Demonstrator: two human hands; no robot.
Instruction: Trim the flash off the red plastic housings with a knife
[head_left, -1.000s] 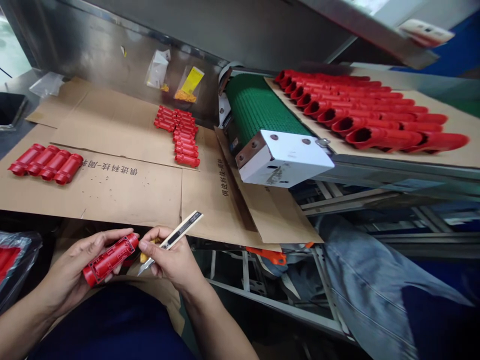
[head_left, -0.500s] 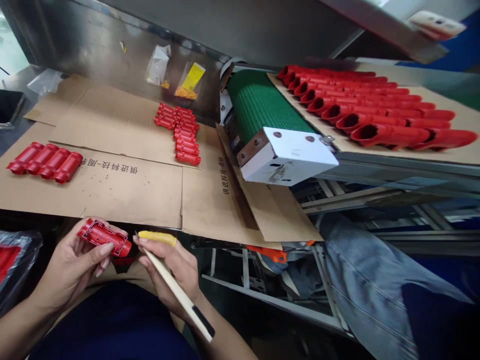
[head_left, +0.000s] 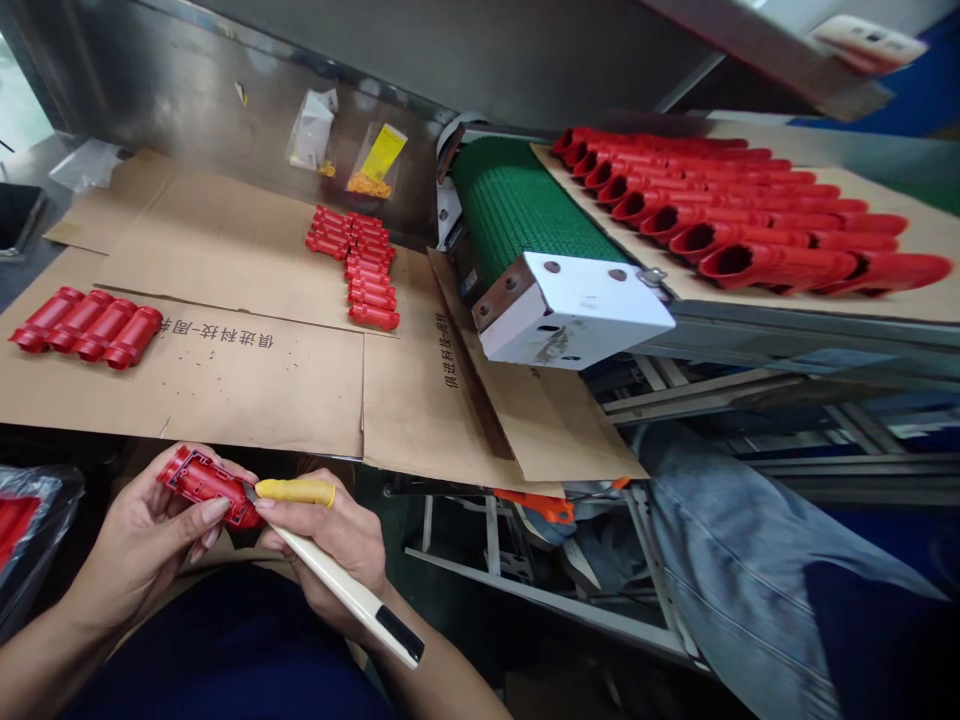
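Observation:
My left hand (head_left: 161, 525) is closed around a red cylindrical part (head_left: 206, 485), thumb on its near side, its dark-lined face up. My right hand (head_left: 326, 525), with a yellow cover (head_left: 296, 491) on one finger, grips a white-handled tool (head_left: 345, 590) with a black end. The tool's tip touches the right end of the red part. Four similar red parts (head_left: 94, 325) lie side by side at the left of the cardboard (head_left: 262, 385). Several more red pieces (head_left: 371, 280) form a cluster near its back.
A green conveyor belt (head_left: 517, 205) with a white end bracket (head_left: 574, 315) stands right of the cardboard. Rows of red hollow parts (head_left: 780, 265) lie beyond it. Small bags (head_left: 379, 160) lean at the back. A person's denim-clad leg (head_left: 720, 560) is at lower right.
My right hand has moved left with the tool, whose tip now meets the red part. The red part sits slightly lower in my left hand.

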